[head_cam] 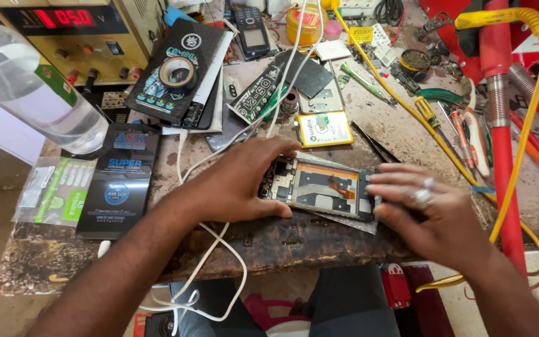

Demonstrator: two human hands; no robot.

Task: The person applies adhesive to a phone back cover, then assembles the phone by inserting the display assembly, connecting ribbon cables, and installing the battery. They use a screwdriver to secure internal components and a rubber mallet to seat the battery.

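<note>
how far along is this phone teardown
Done: the phone frame lies opened on the bench, its inner plates and an orange flex cable exposed, and a yellow-edged battery lies apart behind it. In hand: the left hand grips the frame's left end and the right hand covers its right end. Left: the frame is open, with no cover on it.

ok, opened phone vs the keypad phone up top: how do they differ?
The opened phone lies crosswise, back off, insides bare, left hand and right hand gripping its ends. The keypad phone lies lengthwise, cased and whole, untouched and looks smaller. Both rest flat on the workbench.
</note>
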